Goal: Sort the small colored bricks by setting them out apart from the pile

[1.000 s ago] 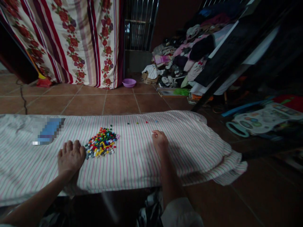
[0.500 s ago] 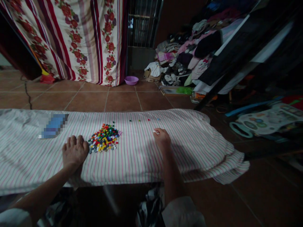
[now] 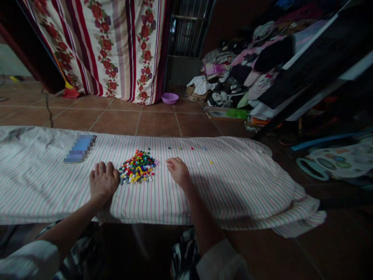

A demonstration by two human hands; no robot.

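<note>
One pile [image 3: 137, 168], too many cubes to count, lies between two hands, a dark stray [image 3: 149, 148] just beyond. Four cubes [image 3: 192, 148] line the bench's [image 3: 244, 186] far edge; one white cube [image 3: 199, 163] and one yellow cube [image 3: 211, 162] sit nearer. The left hand [image 3: 104, 181] spreads palm-down just beside the pile. The right hand [image 3: 178, 171], fingertips nearly together, has shifted left toward it; I can't tell whether it grips anything.
</note>
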